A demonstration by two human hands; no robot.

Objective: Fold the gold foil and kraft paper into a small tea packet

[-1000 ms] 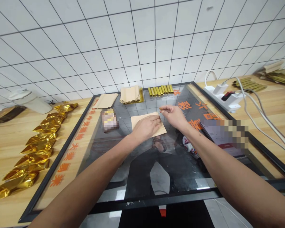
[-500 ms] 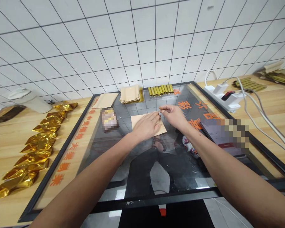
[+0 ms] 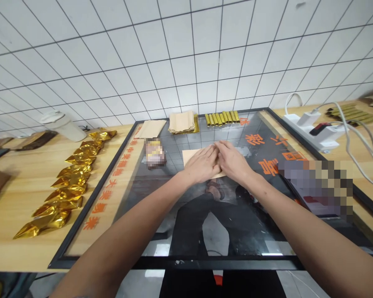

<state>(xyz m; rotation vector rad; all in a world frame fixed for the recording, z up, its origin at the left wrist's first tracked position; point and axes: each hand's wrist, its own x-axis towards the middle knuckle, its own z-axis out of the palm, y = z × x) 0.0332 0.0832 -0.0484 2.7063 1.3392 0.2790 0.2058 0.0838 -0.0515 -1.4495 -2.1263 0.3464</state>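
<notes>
And here you are, both hands down on the paper — it lies on the glass, right in front of you, mostly covered. Your left hand is laid over it, palm down, fingers straight; your right hand meets those fingertips, its own fingers bent, and whether they pinch an edge I can't tell. This should be light, bendy stuff — quick to crease, easy to tear, and likely to skate on glass that smooth. Your best hold looks to be a corner or edge, thumb against fingertip, other palm pinning it. What shows is plain tan, matt, straight-edged, with a square-looking far-left corner and a strip peeping out nearest you.
</notes>
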